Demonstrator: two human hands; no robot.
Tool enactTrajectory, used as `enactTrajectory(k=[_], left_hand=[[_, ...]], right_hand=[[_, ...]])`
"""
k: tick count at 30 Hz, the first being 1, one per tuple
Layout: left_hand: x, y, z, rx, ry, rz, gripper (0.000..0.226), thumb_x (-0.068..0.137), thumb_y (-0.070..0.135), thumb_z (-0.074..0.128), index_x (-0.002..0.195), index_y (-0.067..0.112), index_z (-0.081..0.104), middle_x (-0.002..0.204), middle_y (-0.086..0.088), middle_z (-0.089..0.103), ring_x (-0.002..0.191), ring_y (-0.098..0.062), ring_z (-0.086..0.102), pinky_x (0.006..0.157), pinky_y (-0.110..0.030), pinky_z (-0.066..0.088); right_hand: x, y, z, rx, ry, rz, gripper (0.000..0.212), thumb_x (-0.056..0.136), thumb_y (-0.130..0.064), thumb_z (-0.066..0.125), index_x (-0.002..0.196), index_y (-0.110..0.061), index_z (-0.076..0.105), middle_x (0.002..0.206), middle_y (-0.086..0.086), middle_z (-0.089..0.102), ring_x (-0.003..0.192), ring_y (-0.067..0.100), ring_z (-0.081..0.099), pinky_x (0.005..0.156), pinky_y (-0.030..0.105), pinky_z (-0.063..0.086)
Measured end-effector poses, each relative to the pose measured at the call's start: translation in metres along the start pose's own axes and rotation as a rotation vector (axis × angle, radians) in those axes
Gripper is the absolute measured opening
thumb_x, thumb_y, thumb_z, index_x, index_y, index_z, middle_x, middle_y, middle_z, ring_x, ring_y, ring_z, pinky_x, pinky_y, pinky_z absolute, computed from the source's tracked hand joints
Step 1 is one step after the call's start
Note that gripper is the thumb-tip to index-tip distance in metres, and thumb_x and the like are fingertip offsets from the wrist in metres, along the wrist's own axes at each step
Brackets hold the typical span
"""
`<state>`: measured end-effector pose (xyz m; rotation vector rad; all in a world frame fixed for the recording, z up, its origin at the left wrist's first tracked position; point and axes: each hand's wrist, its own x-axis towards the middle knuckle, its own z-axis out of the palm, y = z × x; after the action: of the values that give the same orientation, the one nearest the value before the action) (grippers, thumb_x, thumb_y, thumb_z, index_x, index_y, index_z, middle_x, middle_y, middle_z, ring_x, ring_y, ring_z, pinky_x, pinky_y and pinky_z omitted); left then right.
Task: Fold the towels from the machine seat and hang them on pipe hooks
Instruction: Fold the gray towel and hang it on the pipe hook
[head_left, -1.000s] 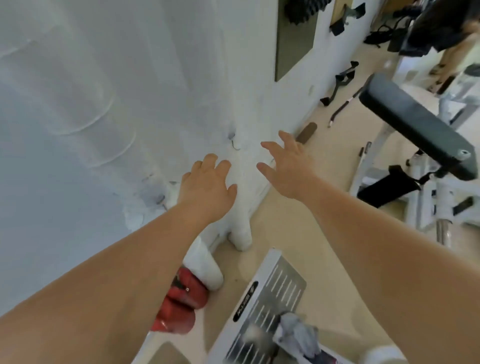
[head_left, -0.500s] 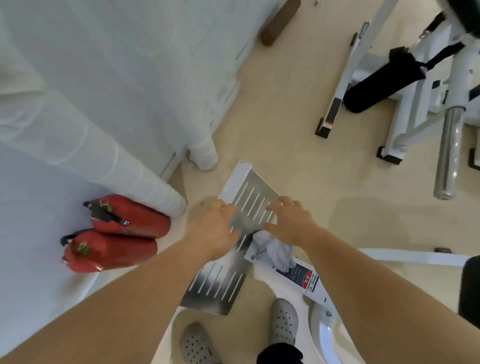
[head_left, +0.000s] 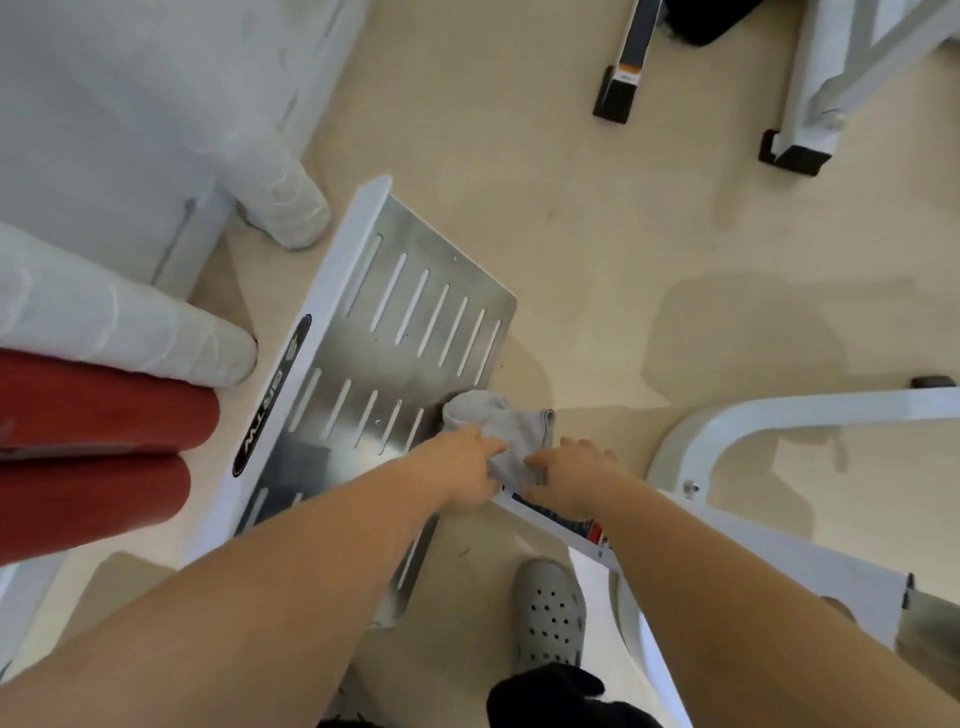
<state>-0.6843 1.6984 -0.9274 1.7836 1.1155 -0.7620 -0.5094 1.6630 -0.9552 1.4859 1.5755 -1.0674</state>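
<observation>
At the footplate's (head_left: 415, 312) right edge, a crumpled grey towel (head_left: 498, 418) lies across the plate and a white frame bar (head_left: 727, 551). The left hand (head_left: 462, 473) curls its fingers together onto the cloth. The right hand (head_left: 576, 475) touches it with its fingertips; whether they pinch, I cannot tell.

— What is on the feet?
— One shoe (head_left: 548, 613) shows: a pale grey moulded clog with a rounded toe, its top dotted with rows of small round holes.
— And above it?
— A black trouser leg (head_left: 556, 693), soft and rumpled at the hem, right at the shoe's heel end.
— The arms?
— The left forearm (head_left: 270, 597) and right forearm (head_left: 753, 587) are bare, as are the wrists, the left hand (head_left: 465, 470) and the right hand (head_left: 574, 475).
</observation>
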Motion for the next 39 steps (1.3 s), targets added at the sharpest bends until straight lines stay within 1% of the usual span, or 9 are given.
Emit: enactTrajectory(k=[5,11,14,19,25,27,30,36,39], left_hand=[[0.02,-0.002,0.018,-0.099,-0.069,-0.046,0.067,0.104,0.026,0.046,0.161,0.023,0.012,0.168,-0.008,0.015,0.143,-0.034,0.038,0.115,-0.041,0.036],[-0.018,0.001,0.009,-0.499,0.115,-0.139,0.057,0.106,0.027,0.043,0.159,0.027,0.023,0.15,-0.011,0.049,0.129,-0.031,0.053,0.105,-0.034,0.044],[-0.067,0.01,-0.011,-0.875,0.27,-0.196,0.037,0.106,0.033,0.045,0.141,0.024,0.053,0.14,-0.001,0.057,0.126,-0.021,0.054,0.105,-0.035,0.043],[-0.188,0.043,-0.061,-1.261,0.411,-0.205,0.016,0.105,0.022,0.051,0.114,0.025,0.064,0.102,0.008,0.068,0.096,-0.012,0.063,0.071,-0.02,0.045],[-0.347,0.079,-0.12,-1.427,0.551,-0.206,0.016,0.098,0.023,0.064,0.103,0.012,0.074,0.095,-0.005,0.078,0.092,-0.018,0.071,0.076,-0.029,0.054],[-0.402,0.09,-0.138,-1.43,0.636,-0.218,0.019,0.094,0.021,0.068,0.099,0.004,0.075,0.088,-0.009,0.078,0.088,-0.024,0.071,0.081,-0.039,0.053],[-0.483,0.11,-0.158,-1.421,0.761,-0.212,0.016,0.093,0.019,0.069,0.096,0.005,0.076,0.09,-0.017,0.077,0.088,-0.035,0.072,0.08,-0.045,0.056],[-0.601,0.149,-0.16,-1.435,1.075,-0.258,0.022,0.091,0.017,0.068,0.085,-0.003,0.075,0.073,-0.018,0.072,0.061,-0.029,0.065,0.063,-0.039,0.059],[-0.637,0.157,-0.149,-1.427,1.167,-0.294,0.023,0.092,0.008,0.06,0.087,-0.014,0.065,0.063,-0.015,0.052,0.044,-0.012,0.041,0.038,-0.021,0.034]], right_hand=[[0.03,0.002,0.016,0.007,0.055,-0.109,0.046,0.099,-0.042,0.048,0.144,-0.037,0.047,0.153,-0.007,0.035,0.141,0.025,0.031,0.115,0.057,0.023],[-0.008,-0.018,0.003,0.465,0.344,-0.299,0.04,0.097,-0.006,0.051,0.134,-0.015,0.064,0.143,0.005,0.053,0.125,0.028,0.053,0.097,0.025,0.039],[-0.062,-0.037,-0.019,0.612,0.435,-0.36,0.033,0.102,-0.011,0.05,0.129,-0.013,0.068,0.138,0.002,0.057,0.118,0.023,0.056,0.098,0.028,0.043],[-0.189,-0.074,-0.074,0.794,0.486,-0.473,0.031,0.101,-0.009,0.047,0.119,-0.01,0.072,0.124,0.0,0.062,0.107,0.01,0.054,0.09,0.01,0.04],[-0.359,-0.129,-0.143,1.006,0.445,-0.547,0.027,0.096,0.006,0.045,0.082,0.01,0.067,0.104,0.018,0.06,0.098,0.018,0.058,0.083,0.023,0.045],[-0.415,-0.144,-0.162,1.084,0.391,-0.567,0.028,0.097,0.007,0.046,0.095,0.007,0.074,0.111,0.004,0.065,0.097,-0.004,0.061,0.085,0.007,0.041],[-0.487,-0.161,-0.181,1.119,0.323,-0.616,0.033,0.099,0.001,0.048,0.113,-0.011,0.076,0.113,-0.031,0.063,0.105,-0.014,0.059,0.096,0.011,0.043],[-0.595,-0.182,-0.207,0.989,0.252,-0.796,0.025,0.099,-0.005,0.057,0.112,-0.023,0.068,0.109,0.005,0.075,0.099,0.023,0.071,0.09,0.029,0.052],[-0.624,-0.193,-0.214,0.852,0.317,-0.86,0.039,0.092,-0.008,0.069,0.125,-0.026,0.06,0.121,-0.007,0.07,0.1,0.005,0.071,0.089,0.018,0.054]])
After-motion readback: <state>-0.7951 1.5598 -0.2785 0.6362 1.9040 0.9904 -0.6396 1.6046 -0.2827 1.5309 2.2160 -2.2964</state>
